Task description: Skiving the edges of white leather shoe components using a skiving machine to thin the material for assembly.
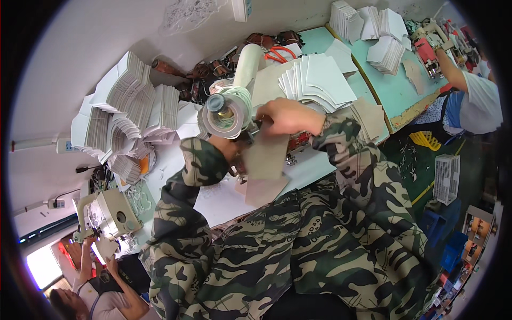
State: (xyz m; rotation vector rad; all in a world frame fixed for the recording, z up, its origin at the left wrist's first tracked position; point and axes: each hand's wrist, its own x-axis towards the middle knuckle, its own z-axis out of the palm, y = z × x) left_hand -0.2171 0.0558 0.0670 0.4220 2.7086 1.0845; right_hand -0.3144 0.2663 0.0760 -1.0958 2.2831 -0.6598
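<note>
My right hand pinches the upper edge of a tan, board-like panel beside the head of a bench machine. The panel hangs toward me, somewhat blurred. Beneath it, a pinkish-tan piece lies on the white table top. My left hand is at the panel's left side, low against the machine. Its fingers are smeared and partly hidden by a round reel of pale cord in front of them. Rising behind that reel is the machine's pale cylinder.
Stacks of white panels stand at left; more fanned white panels lie behind my right hand. Red-handled scissors rest at the back. Co-workers sit at machines lower left and upper right. A grey crate stands on the floor.
</note>
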